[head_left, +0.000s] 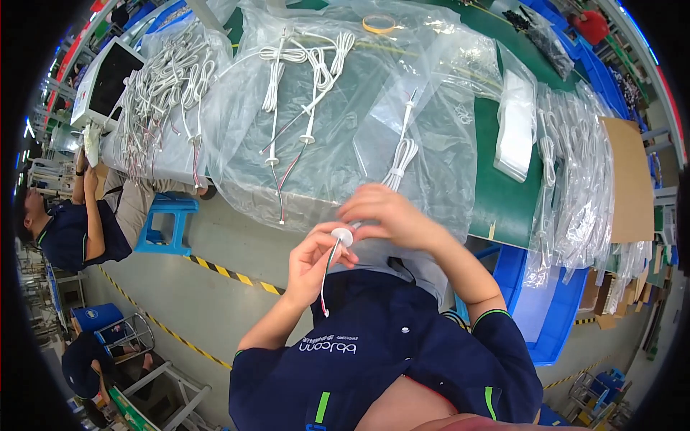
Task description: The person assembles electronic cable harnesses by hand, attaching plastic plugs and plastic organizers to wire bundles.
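Note:
Between the fingers of my left hand (310, 262) is a white cable end with a round white disc (343, 235). Thin coloured wires (327, 276) hang below the disc to a small white connector. My right hand (392, 219) is closed just beside it, its fingertips on the white cable behind the disc; part of that grip is hidden. Beyond the right hand, a tied white cable bundle (401, 164) lies on clear plastic sheeting. Whether it joins the held cable, I cannot tell. Several more coiled cables (316, 68) with discs and wire ends lie to the left of it.
A heap of white cables (172, 75) covers the far left of the table. On the right are a stack of white bags (514, 129), bagged cables (575, 158), a cardboard sheet (631, 179) and a blue bin (550, 316). A co-worker (75, 223) sits at left near a blue stool (167, 224).

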Available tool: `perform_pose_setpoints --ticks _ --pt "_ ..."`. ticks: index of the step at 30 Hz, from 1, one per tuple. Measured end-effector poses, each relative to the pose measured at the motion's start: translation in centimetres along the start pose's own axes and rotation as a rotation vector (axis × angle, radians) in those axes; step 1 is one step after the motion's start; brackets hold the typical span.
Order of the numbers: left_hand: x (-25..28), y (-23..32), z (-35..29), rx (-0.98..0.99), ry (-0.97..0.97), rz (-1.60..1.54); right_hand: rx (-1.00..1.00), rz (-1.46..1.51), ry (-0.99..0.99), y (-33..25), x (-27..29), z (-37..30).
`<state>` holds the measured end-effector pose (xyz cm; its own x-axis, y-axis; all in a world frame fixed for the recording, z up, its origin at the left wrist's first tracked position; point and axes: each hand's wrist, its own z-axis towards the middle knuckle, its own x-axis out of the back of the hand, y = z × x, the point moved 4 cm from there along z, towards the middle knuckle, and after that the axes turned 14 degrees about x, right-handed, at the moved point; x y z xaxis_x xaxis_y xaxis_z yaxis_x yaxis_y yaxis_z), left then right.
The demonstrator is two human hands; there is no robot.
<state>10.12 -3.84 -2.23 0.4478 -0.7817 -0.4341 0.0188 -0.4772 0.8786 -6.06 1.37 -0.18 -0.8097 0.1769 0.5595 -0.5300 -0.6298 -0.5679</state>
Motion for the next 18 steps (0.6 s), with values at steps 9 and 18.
perform_pose_setpoints --ticks 9,18 --pt "-0.3 0.0 -0.2 -0.121 -0.041 0.022 -0.769 -0.696 0.263 14.8 10.7 -3.1" --pt "-0.4 -0.7 -0.5 -0.142 0.009 -0.009 -0.846 -0.802 0.242 15.9 10.6 -3.2"
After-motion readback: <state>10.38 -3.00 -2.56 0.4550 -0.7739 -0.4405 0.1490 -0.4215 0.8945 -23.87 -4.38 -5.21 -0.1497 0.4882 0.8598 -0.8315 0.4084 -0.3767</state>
